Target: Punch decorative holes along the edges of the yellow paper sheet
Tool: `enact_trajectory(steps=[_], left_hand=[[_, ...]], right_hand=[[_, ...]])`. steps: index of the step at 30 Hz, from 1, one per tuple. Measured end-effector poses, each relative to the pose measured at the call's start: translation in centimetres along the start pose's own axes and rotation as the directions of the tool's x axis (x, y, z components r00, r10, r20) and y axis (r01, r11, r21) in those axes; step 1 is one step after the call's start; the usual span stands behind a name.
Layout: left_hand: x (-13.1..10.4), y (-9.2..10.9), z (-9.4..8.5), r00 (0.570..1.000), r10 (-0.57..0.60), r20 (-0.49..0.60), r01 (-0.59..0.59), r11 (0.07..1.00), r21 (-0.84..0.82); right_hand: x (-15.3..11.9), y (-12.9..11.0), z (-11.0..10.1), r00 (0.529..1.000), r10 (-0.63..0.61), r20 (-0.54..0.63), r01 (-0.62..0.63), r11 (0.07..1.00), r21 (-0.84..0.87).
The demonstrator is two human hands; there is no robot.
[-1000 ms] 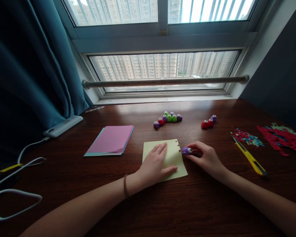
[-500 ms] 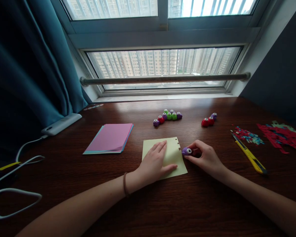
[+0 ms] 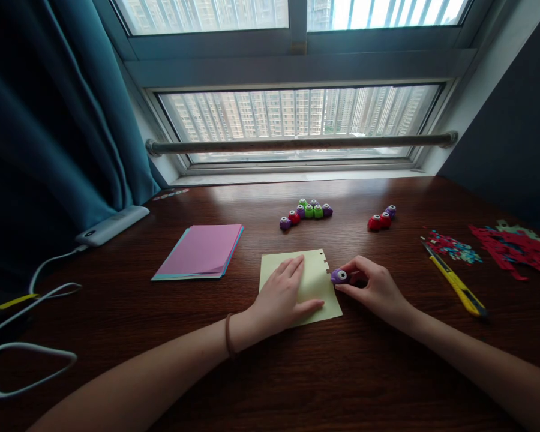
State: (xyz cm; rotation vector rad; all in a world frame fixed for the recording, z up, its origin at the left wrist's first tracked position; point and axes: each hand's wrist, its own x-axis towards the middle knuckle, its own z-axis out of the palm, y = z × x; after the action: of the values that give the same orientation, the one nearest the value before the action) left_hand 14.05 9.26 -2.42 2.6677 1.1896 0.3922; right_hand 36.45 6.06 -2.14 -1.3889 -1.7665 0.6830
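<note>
Punch (image 3: pixel 341 275) in rt hand (image 3: pixel 372 288) grip, at paper (image 3: pixel 317 282) edge.

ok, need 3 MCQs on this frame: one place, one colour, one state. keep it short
1. Where is the purple punch?
A. at the yellow sheet's right edge
B. on the pink stack
C. beside the cable

2. What colour is the utility knife?
A. red
B. yellow
C. green

3. What is the left hand doing?
A. lifted in the air
B. gripping the knife
C. lying flat on the yellow sheet

A: the right hand holds it there.
B: its body is yellow.
C: its palm is down on the paper.
</note>
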Motion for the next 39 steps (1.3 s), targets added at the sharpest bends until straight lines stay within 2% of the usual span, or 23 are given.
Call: enact_trajectory(steps=[8, 13, 20, 29, 36, 39], left_hand=[[-0.05, 0.17, -0.05, 1.000, -0.016, 0.009, 0.016, 1.000, 0.000], [-0.17, 0.18, -0.03, 0.999, -0.038, 0.009, 0.038, 0.999, 0.012], [-0.11, 0.21, -0.06, 0.999, -0.039, 0.010, 0.039, 0.999, 0.026], [-0.02, 0.29, 0.08, 0.999, -0.047, 0.023, 0.046, 0.998, 0.038], [-0.01, 0.24, 0.16, 0.999, -0.032, 0.014, 0.031, 0.997, 0.068], [-0.29, 0.58, -0.17, 0.999, 0.014, -0.035, -0.008, 0.989, 0.150]], right_hand=[[-0.15, -0.44, -0.09, 0.995, -0.078, 0.061, 0.079, 0.997, -0.011], [-0.36, -0.49, -0.05, 0.996, -0.053, 0.074, 0.052, 0.999, 0.007], [-0.37, -0.52, 0.06, 0.991, -0.103, 0.087, 0.097, 0.993, 0.070], [-0.41, -0.15, 0.45, 0.992, -0.088, 0.087, 0.081, 0.994, 0.078], [-0.39, -0.23, 0.40, 0.991, -0.104, 0.087, 0.100, 0.993, 0.058], [-0.30, -0.40, 0.30, 0.991, -0.107, 0.085, 0.104, 0.994, 0.037]])
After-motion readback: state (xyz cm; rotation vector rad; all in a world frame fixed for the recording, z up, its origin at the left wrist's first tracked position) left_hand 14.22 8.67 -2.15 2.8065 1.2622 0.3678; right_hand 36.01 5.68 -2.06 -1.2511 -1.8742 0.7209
